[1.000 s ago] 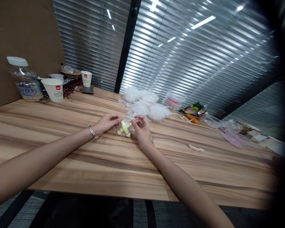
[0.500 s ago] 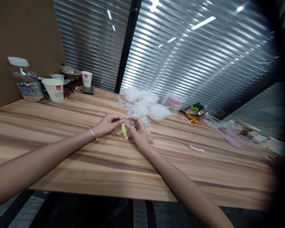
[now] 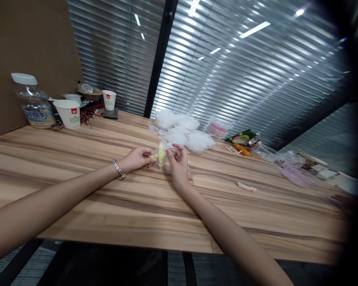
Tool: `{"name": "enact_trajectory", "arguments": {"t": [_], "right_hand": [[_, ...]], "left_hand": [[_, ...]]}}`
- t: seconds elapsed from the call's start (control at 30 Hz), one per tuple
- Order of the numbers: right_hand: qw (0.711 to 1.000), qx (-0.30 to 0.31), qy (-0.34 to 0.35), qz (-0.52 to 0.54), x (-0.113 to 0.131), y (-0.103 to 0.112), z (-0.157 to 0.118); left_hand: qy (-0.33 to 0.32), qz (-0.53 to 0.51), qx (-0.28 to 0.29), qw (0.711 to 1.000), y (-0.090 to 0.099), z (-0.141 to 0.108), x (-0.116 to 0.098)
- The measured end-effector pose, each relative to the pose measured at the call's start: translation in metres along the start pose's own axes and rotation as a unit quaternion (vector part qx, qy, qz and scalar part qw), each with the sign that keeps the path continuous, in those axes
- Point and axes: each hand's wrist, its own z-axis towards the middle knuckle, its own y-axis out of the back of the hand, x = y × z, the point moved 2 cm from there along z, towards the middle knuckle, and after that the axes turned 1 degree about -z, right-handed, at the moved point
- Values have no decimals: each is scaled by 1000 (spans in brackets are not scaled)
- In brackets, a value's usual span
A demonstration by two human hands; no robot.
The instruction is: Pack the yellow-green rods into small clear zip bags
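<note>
Holding a small clear plastic bag [image 3: 164, 161] in the narrow gap between both hands, with lime-yellow pieces [image 3: 160, 155] in and about it, blurred in outline. Cannot tell about contact between bag and desk [image 3: 107, 206], a long wood-grained top under both forearms. Gripping at the bag's left side with the left hand [image 3: 139, 158], fingers curled inward and thumb drawn close to the fingertips. Pinching at the right side between thumb and forefinger of the right hand [image 3: 179, 161], with the other fingers loosely bent. Wearing a silver metal bangle [image 3: 118, 169] on the left wrist.

Facing, just beyond the hands, a heap of whitish translucent plastic bags [image 3: 200, 141], and next to it on the right, a stack of clear plastic tubs [image 3: 218, 127] with a reddish band. Showing, to the right of the right hand, a short cream-coloured strip [image 3: 246, 186]; farther right, a green printed packet [image 3: 241, 136], an orange object [image 3: 241, 149] and crumpled pink plastic [image 3: 298, 175]. Showing, well left of and beyond the left hand, a white-capped clear bottle [image 3: 35, 109], a large white paper cup [image 3: 68, 115] and a smaller white paper cup [image 3: 109, 100] beside a flat black object [image 3: 110, 114].
</note>
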Motion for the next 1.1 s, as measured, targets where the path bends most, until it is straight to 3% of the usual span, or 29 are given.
{"name": "enact_trajectory", "arguments": {"t": [0.13, 0.23, 0.37, 0.47, 0.6, 0.7, 0.77, 0.87, 0.97, 1.1], "right_hand": [[993, 78, -77, 33, -12, -6, 2], [984, 140, -108, 27, -16, -9, 2], [992, 91, -91, 13, -15, -5, 4], [994, 60, -87, 7, -15, -1, 7], [995, 65, -82, -5, -21, 0, 9], [996, 46, -69, -18, -23, 1, 9], [997, 41, -50, -51, -20, 1, 7], [987, 58, 20, -147, -7, 0, 1], [956, 79, 128, -254, 9, -3, -6], [904, 116, 222, -347, 22, -8, -13]], "left_hand": [[17, -82, -62, 995, 5, 0, -1], [5, -110, -52, 993, 7, 1, 0], [-4, -117, -31, 993, 6, 2, 1], [6, -130, -66, 989, 7, 3, 5], [1, -122, -91, 988, 9, 4, 9], [-35, -75, -163, 983, 11, 4, 8], [-60, -34, -174, 982, 10, 2, 6], [-69, -43, -98, 992, 3, 1, 2], [-80, -107, -37, 990, -3, 0, -3], [-91, -164, -58, 981, -2, -1, -6]]}}
